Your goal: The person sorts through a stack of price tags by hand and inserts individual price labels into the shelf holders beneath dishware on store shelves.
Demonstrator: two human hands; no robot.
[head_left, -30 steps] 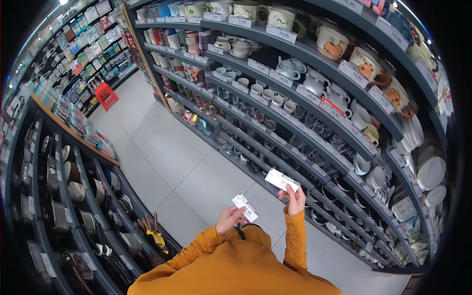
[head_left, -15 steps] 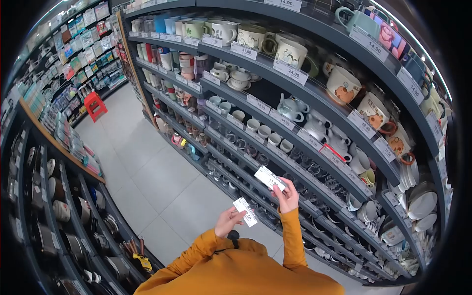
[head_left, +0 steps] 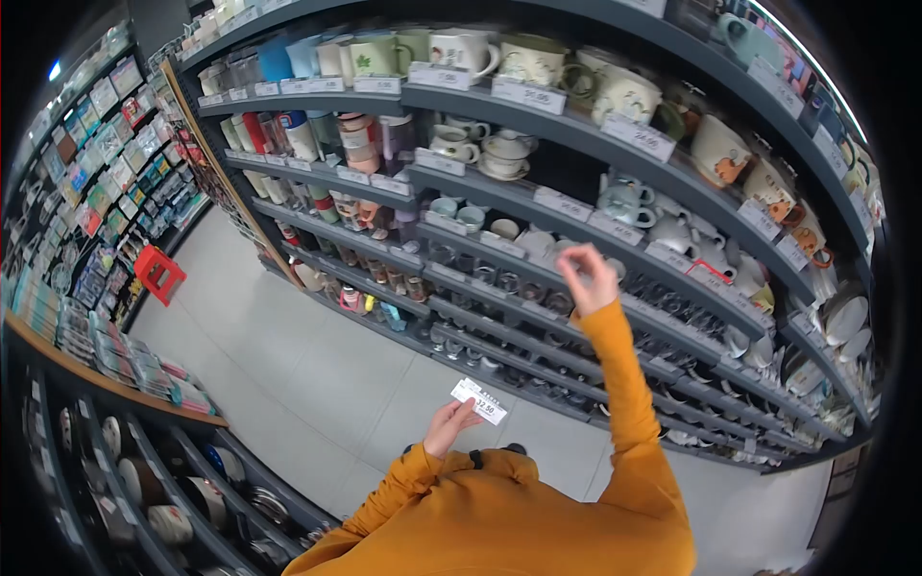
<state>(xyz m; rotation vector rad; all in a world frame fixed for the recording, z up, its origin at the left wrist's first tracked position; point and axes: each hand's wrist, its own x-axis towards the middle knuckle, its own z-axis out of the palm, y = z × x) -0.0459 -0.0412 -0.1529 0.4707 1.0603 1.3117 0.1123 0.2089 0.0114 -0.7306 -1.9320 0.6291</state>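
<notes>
My left hand (head_left: 453, 425) pinches white price cards (head_left: 480, 402), the top one reading 32.50, low in front of my body. My right hand (head_left: 591, 280) is raised before the shelf of small cups (head_left: 504, 229), thumb and fingertips drawn together. A pale blurred shape shows just left of its fingertips; whether it is a card or cups behind I cannot tell. Above that hand are a lidded white bowl (head_left: 506, 156) and grey-blue teapots (head_left: 626, 202). Glasses (head_left: 531, 291) stand on the shelf below it.
Long grey shelves of mugs (head_left: 461, 50) curve across the right side, with price labels along their edges. A red stool (head_left: 158, 276) stands on the tiled floor (head_left: 317, 384) at the left. Lower left, another rack holds pots and pans (head_left: 170, 525).
My right hand has moved up and away from my left hand, towards the cups; the 17 card it held no longer shows clearly. The view has turned slightly, while my left hand still holds its cards.
</notes>
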